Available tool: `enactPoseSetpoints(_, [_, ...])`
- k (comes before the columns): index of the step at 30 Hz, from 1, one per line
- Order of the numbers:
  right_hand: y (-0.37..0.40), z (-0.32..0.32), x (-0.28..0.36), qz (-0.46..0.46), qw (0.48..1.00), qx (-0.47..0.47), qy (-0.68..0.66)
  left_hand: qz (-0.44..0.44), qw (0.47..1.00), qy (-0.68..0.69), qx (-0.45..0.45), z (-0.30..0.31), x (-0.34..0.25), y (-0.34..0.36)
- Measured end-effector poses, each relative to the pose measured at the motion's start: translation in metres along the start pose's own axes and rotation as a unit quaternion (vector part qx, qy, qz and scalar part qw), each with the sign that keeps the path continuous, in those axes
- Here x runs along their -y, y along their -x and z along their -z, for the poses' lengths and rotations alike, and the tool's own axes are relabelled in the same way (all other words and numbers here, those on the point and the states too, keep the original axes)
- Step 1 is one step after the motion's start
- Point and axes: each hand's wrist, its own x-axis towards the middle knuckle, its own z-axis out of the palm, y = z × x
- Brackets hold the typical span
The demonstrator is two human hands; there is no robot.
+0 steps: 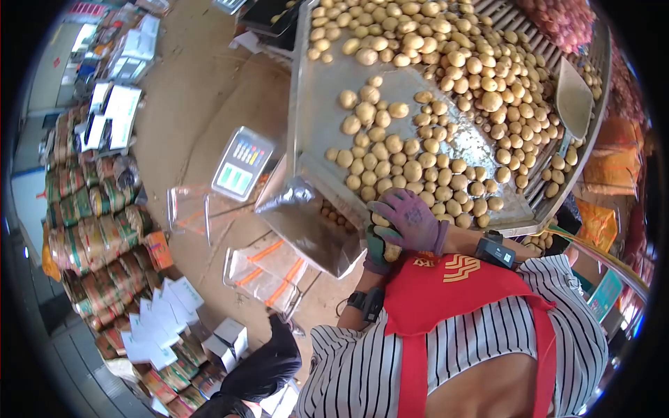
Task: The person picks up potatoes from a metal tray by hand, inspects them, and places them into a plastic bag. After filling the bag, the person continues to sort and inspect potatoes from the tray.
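My left hand (377, 252), in a dark green and purple glove, is at the near left edge of the metal sorting table (324, 118). Its fingers curl round a potato (391, 252). Close above it, my right hand (410, 214), in a purple glove, has its fingers bent over another potato (380, 220); its palm side is hidden. Many loose potatoes (412, 171) lie on the table beyond both hands. Just left of my hands is an open box with a plastic liner (296, 205), with several potatoes (337, 214) in its bottom.
A scoop (575, 101) rests on the potatoes at the right. A digital scale (242, 164) stands left of the box. Net bags of red onions (557, 24) are at the far right. A person in dark clothes (261, 366) is at lower left, near stacked sacks (97, 244).
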Motion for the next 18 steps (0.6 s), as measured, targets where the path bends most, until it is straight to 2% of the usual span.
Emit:
enactPoseSetpoints(5, [-0.019,-0.022,0.049,0.117,0.992,0.039,-0.037,-0.243,0.964,-0.011,0.11,0.023,-0.011,0.026])
enactPoseSetpoints(7, [-0.03,-0.029,0.08,0.156,0.984,0.005,-0.092,-0.356,0.924,-0.032,0.137,0.038,-0.03,0.048])
enactPoseSetpoints(9, [-0.033,-0.036,0.102,0.193,0.973,0.033,-0.125,-0.462,0.871,-0.063,0.155,0.057,-0.048,0.08])
enactPoseSetpoints(10, [-0.032,-0.04,0.106,0.212,0.963,0.017,-0.167,-0.504,0.844,-0.079,0.167,0.066,-0.052,0.095])
enactPoseSetpoints(11, [-0.03,-0.041,0.108,0.223,0.953,-0.002,-0.207,-0.333,0.919,0.178,0.115,0.085,-0.071,0.122])
enactPoseSetpoints(12, [-0.028,-0.032,0.112,0.225,0.95,0.025,-0.216,-0.302,0.912,0.195,0.199,0.075,-0.096,0.138])
enactPoseSetpoints(13, [-0.023,-0.035,0.11,0.228,0.95,0.027,-0.212,-0.374,0.866,0.215,0.252,0.1,-0.119,0.144])
enactPoseSetpoints(14, [-0.014,-0.039,0.104,0.214,0.954,0.057,-0.203,-0.424,0.861,0.167,0.224,0.094,-0.139,0.161])
enactPoseSetpoints(15, [-0.006,-0.044,0.096,0.195,0.958,0.084,-0.191,-0.561,0.817,0.054,0.124,0.128,-0.162,0.168])
enactPoseSetpoints(16, [0.001,-0.047,0.087,0.196,0.963,0.072,-0.173,-0.507,0.837,0.058,0.197,0.177,-0.195,0.182])
enactPoseSetpoints(17, [0.01,-0.052,0.077,0.177,0.969,0.063,-0.163,-0.5,0.854,0.121,-0.075,0.196,-0.209,0.203])
enactPoseSetpoints(18, [0.017,-0.056,0.065,0.156,0.97,0.071,-0.171,-0.407,0.869,0.263,-0.1,0.226,-0.245,0.213])
